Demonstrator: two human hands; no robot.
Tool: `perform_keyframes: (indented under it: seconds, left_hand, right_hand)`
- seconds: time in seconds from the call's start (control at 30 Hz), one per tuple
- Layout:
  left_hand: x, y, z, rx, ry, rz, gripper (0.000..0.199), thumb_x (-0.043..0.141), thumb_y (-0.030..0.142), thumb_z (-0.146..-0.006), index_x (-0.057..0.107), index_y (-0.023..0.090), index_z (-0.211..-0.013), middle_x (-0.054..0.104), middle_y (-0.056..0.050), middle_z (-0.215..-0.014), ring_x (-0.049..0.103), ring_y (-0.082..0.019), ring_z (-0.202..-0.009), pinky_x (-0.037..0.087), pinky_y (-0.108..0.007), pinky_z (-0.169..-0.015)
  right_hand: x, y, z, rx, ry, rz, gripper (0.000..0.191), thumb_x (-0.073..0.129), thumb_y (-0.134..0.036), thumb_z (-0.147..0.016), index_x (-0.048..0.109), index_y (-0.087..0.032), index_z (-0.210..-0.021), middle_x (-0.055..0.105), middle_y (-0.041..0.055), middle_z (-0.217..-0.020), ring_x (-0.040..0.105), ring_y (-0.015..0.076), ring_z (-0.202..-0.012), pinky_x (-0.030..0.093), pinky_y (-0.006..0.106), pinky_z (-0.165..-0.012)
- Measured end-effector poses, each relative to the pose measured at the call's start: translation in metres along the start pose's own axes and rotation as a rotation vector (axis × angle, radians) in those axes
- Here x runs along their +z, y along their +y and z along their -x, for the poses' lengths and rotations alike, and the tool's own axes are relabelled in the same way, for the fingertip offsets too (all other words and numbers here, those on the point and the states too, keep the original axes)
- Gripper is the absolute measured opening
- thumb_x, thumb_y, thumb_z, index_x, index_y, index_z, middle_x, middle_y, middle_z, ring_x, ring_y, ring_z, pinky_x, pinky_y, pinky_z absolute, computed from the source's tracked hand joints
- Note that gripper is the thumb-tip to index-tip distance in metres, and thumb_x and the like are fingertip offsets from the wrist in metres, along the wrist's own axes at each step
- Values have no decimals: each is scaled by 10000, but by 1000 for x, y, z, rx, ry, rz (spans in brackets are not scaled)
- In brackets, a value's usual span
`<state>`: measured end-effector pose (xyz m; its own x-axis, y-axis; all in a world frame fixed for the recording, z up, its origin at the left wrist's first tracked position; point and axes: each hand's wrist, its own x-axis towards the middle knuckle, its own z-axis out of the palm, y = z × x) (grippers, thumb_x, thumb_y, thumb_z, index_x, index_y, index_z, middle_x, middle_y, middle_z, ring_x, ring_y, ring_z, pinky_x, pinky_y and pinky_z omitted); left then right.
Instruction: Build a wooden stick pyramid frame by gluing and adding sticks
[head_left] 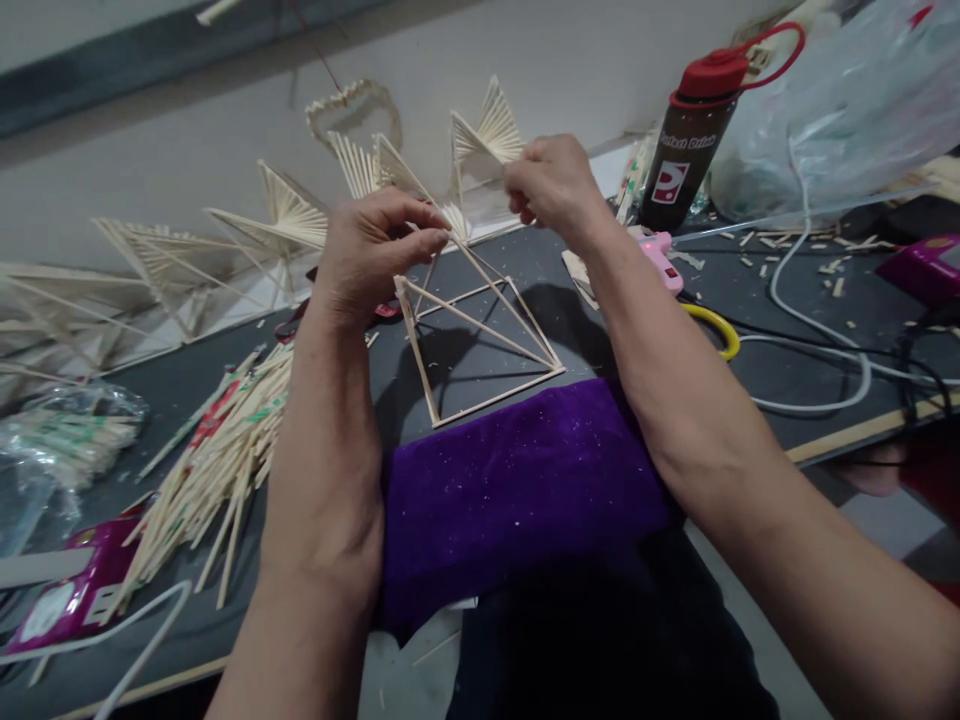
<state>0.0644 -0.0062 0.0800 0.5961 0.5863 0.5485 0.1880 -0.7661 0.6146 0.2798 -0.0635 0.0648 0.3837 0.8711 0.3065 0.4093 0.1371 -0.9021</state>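
Note:
A frame of thin wooden sticks (495,405) stands on the dark table in front of me, its near edge beside a purple cloth (517,490). My left hand (386,245) pinches the top end of a stick of this frame between thumb and index finger. To the right and a little higher, my right hand (551,185) is raised with its fingers curled closed. Whatever it may hold is too small or hidden to make out. Behind the hands stand fan-shaped stick structures (289,215) along the wall.
Loose sticks (217,450) lie in a pile at the left, near a plastic bag (75,440). At the right are a dark bottle (686,150) with a red lid, a pink glue gun (660,262), yellow-handled scissors (724,335), white cables (817,405) and a large clear bag (847,140).

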Motion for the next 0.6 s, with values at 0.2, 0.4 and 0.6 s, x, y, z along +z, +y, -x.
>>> perform_keyframes:
  seconds: [0.2,0.4,0.6]
  left_hand:
    - [2,6,4,-16,6,8,96,790,343,-643,759,291,-717,680,15,-664,535,-125,-529,406,-324,-521]
    - [0,9,7,-30,-49,-44,189,766,430,-714,711,257,-764,672,17,-681,578,-135,-601,442,-332,-581]
    - [-1,3,7,-76,-72,-57,304,759,513,-727,709,237,-843,658,14,-653,620,-165,-685,437,-351,-628]
  right_hand:
    - [10,-27,25,-97,-266,-177,146,633,-195,-743,587,-240,-613,641,-32,-605,545,105,-575,376,212,-512]
    - [15,-27,28,-142,-308,-217,152,610,-72,-739,647,-192,-655,559,-45,-540,493,77,-544,359,195,-496]
    - [17,-27,30,-196,-357,-213,67,654,-173,-741,667,-193,-678,582,-27,-571,507,96,-582,366,234,-532]
